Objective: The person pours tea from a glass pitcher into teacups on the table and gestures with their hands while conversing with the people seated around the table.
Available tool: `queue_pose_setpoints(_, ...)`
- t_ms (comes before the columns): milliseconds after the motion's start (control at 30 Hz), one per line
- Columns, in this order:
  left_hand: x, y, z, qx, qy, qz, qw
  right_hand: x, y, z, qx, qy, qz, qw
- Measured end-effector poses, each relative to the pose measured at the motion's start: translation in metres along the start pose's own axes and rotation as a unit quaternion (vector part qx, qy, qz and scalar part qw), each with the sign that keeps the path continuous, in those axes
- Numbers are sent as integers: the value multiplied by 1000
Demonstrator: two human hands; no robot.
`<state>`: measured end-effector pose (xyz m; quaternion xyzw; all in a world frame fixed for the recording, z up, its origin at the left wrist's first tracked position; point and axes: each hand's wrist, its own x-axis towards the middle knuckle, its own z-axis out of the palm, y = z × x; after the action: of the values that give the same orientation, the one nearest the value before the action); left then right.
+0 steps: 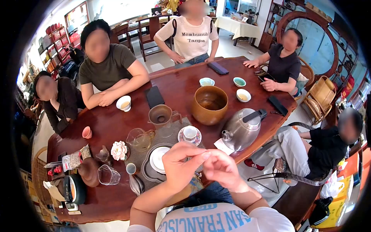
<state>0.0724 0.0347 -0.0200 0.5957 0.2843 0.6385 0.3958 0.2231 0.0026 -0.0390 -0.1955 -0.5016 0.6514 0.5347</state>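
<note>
Meeting at the fingertips, left hand (178, 166) and right hand (224, 170) are raised over the near edge of the table (177, 89). Fingers bent, tips together; cannot tell whether something small is pinched between them. Nearest: white dish (157, 157) on dark tray (145, 168), just beside left hand, partly covered by it. White cup (189, 132) on patterned saucer (181, 139), just beyond the hands.

Containers: kettle (240, 131), steel, upright, lid on, beyond right hand. Brown bowl (210, 114) beside it, maybe dark liquid inside, too shadowed to be sure. Tea bowl (243, 96) right of brown bowl, pale yellow liquid in it. Footed cup (124, 104) at far left, also pale yellow liquid. Glass pitcher (138, 140) near brown strainer (160, 116). Brown teapot (88, 173) left, next to glass cup (109, 176). Pink cup (87, 132) further back.
</note>
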Motion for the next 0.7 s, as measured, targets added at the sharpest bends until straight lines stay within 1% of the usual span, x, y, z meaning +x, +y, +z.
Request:
queue_pose_setpoints(33,0,-1,0,5,4,-6,1000,5,-2,-1,-34,18,-54,998)
queue_pose_setpoints(67,0,0,0,31,2,21,999,7,-3,-2,-31,67,-73,995)
queue_pose_setpoints(133,0,1,2,81,-6,72,994,8,-10,-7,19,106,-70,992)
queue_pose_setpoints(233,3,2,3,171,-6,211,962,12,-19,-4,-15,93,-86,992)
queue_pose_setpoints(333,6,4,1,221,-14,289,931,12,-22,-3,-22,67,-79,994)
queue_pose_setpoints(433,6,4,0,242,-21,308,920,11,-22,-1,-2,52,-63,997)
queue_pose_setpoints(700,9,3,-1,303,-30,372,877,10,-24,3,19,75,-47,996)
